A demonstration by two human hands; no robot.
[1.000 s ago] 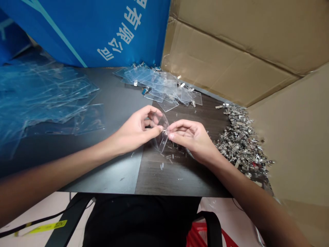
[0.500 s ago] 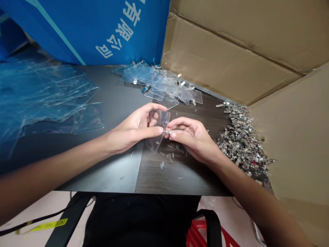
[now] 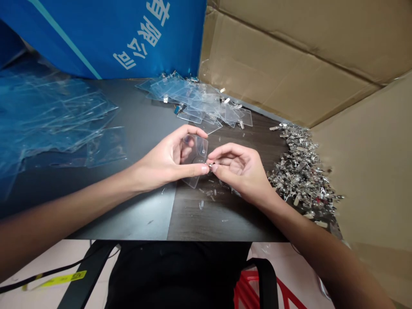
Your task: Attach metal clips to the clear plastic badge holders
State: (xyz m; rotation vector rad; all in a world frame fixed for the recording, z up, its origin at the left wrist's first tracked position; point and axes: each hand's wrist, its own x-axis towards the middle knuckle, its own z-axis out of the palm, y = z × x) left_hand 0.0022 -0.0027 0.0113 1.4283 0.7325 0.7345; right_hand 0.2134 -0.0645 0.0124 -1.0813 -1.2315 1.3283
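Note:
My left hand (image 3: 167, 159) is closed on a clear plastic badge holder (image 3: 197, 150), bent between the thumb and the fingers. One punched hole shows near its upper right corner. My right hand (image 3: 240, 169) pinches a small metal badge clip (image 3: 211, 166) between thumb and forefinger, right at the holder's edge beside my left thumb tip. Fingertips hide most of the clip, so I cannot tell whether it is joined to the holder.
Loose metal clips (image 3: 302, 171) lie heaped on the right, against cardboard (image 3: 273, 60). Badge holders with clips (image 3: 193, 96) are piled at the back. Flat clear holders (image 3: 58, 116) cover the left of the dark table (image 3: 141, 219). Small clear slivers (image 3: 201, 205) lie below my hands.
The whole view has shifted slightly. My left thumb now reaches further along the holder to the clip, and the holder's lower punched hole no longer shows.

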